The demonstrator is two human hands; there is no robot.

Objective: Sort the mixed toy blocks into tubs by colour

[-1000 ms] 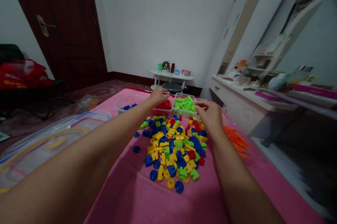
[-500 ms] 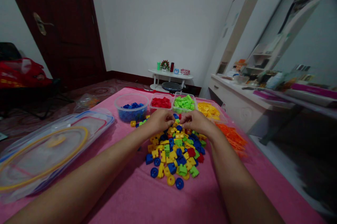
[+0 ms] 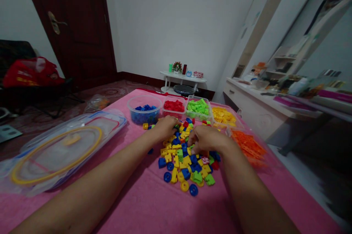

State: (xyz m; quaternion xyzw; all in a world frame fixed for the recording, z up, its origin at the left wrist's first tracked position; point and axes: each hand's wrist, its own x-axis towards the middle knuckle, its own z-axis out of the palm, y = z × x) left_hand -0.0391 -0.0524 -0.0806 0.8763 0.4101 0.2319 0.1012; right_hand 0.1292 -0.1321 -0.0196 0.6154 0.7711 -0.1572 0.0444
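A heap of mixed building blocks (image 3: 180, 165) in yellow, blue, green and red lies on a pink cloth (image 3: 143, 204), with blue and yellow wheels at its near edge. My left hand (image 3: 167, 127) is at the heap's far left side, its fingers curled together; whatever they hold is hidden. Lower over the middle of the heap, my right hand (image 3: 206, 138) points down at the blocks, thumb and bent fingers apart. No block shows clearly between them.
Behind the heap stand a round tub of blue blocks (image 3: 144, 116) and boxes of red blocks (image 3: 174, 106), green blocks (image 3: 198, 107) and yellow blocks (image 3: 223, 116). Orange pieces (image 3: 247, 145) fill a box at right. Clear lids (image 3: 63, 153) lie stacked at left.
My hands were close together above the far part of the heap. Now they are apart, the right one nearer and lower among the blocks. The view has shifted slightly left.
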